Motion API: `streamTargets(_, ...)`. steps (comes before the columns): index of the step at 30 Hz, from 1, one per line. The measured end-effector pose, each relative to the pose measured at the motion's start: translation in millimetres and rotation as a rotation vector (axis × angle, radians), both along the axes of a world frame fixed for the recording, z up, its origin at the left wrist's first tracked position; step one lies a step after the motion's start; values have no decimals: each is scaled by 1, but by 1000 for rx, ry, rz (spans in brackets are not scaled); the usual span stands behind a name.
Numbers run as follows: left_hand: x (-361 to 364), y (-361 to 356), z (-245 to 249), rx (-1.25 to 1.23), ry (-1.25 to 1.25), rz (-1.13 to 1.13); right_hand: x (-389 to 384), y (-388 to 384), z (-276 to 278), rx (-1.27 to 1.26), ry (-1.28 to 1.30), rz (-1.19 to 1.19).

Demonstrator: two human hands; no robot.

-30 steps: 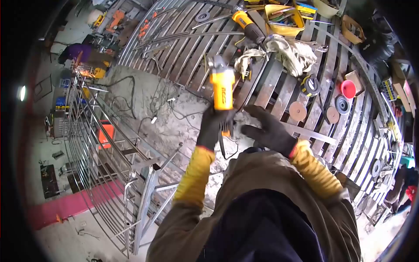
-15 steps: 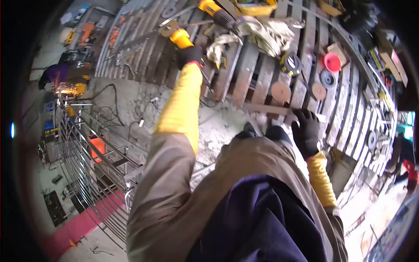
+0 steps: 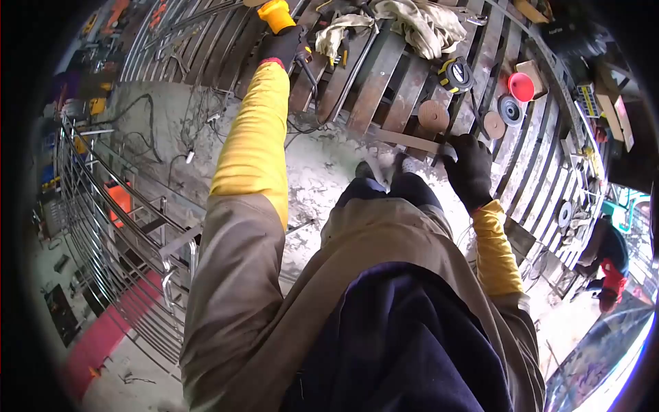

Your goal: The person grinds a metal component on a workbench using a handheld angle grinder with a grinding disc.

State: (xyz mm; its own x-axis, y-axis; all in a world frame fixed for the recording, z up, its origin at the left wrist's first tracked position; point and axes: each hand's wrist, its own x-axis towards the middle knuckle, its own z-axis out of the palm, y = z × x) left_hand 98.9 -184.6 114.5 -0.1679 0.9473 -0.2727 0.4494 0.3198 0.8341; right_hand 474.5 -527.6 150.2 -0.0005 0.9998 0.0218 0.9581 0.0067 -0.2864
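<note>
My left hand [image 3: 285, 47], in a dark glove, is closed round the yellow angle grinder [image 3: 276, 15] at the table's far left; the grinder's disc is cut by the top edge of the view. Along the near edge of the slatted metal table [image 3: 367, 103] lies a flat metal bar [image 3: 410, 141]. At its right end, my gloved right hand [image 3: 471, 168] has its fingers curled over the bar, hiding that end. Just beyond the bar are two brown discs, one larger [image 3: 433, 116] and one smaller [image 3: 493, 125].
A tape measure [image 3: 456, 75], a grey cloth [image 3: 425, 31], a red round cup [image 3: 521, 87] and a grey disc [image 3: 509, 110] lie on the slats. Curved metal railings [image 3: 113, 206] stand at left on the floor. Another person [image 3: 611, 264] is at far right.
The view has shifted, and the table sits higher in it. My left hand and the grinder are nearer the top edge. My right hand's fingers, spread before, are now curled at the bar.
</note>
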Motion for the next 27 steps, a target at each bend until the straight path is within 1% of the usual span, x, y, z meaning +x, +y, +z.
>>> streamTargets(1, -2, -3, 8, -23, 47, -16, 1, 2, 3, 4, -9, 15)
streamTargets(3, -4, -36, 15, -14, 22, 5, -3, 5, 7, 24, 97, 47)
streamTargets(5, -4, -70, 16, 377, 190, 380, -10, 8, 10, 44, 115, 102)
streamTargets(6, -9, -93, 9, 390, 151, 422, -12, 7, 6, 23, 52, 81)
streamTargets(7, 3, -142, 29, 476, 64, 447, -14, 8, 2, 7, -9, 61)
streamTargets(8, 1, -182, 32, 282, 192, 417, -17, 10, -1, 53, -17, 51)
streamTargets(9, 0, -223, 23, 176, 127, 368, -16, 13, -4, 68, -3, 84)
streamTargets(10, 2, -269, 21, 158, 142, 273, -12, 16, -7, 101, -18, 136)
streamTargets(11, -2, -315, -3, 163, -47, 230, -8, 19, -9, 131, -31, 191)
streamTargets(12, 8, -361, 2, 134, -233, 219, -5, 20, -11, 165, -27, 238)
streamTargets(13, 13, -403, 4, 40, -293, 233, -3, 20, -14, 244, -3, 269)
streamTargets(14, 14, -443, -3, 35, -384, 228, -1, 19, -10, 237, 27, 335)
streamTargets(15, 19, -475, 12, -32, -298, 251, -1, 17, -1, 231, 57, 405)
streamTargets(16, 25, -502, 27, -24, -366, 274, -6, 15, 11, 184, 79, 464)
streamTargets(17, 26, -533, 20, -55, -488, 332, -13, 14, 24, 138, 99, 531)
streamTargets(18, 27, -553, 26, -42, -473, 265, -24, 14, 40, 165, 100, 688)
streamTargets(19, 27, -569, 32, -34, -457, 194, -42, 12, 66, 224, 301, 803)
streamTargets(21, 44, -576, 76, -151, -930, 330, -85, -6, 94, 193, 681, 659)
streamTargets(22, 47, -589, 67, -11, -677, 96, -99, -8, 91, 78, 794, 668)
streamTargets(23, 51, -598, 46, 11, -671, 127, -123, -16, 82, 98, 984, 633)
streamTargets(24, 56, -605, 19, -52, -795, 162, -147, -24, 79, -22, 1169, 616)
streamTargets(25, 56, -606, 27, -58, -660, 92, -169, -31, 82, -146, 1345, 589)
streamTargets(26, 56, -608, 34, -62, -523, 25, -187, -39, 89, -283, 1298, 562)
streamTargets(27, 57, -603, 56, -43, -525, 30, -204, -48, 95, -414, 1245, 526)
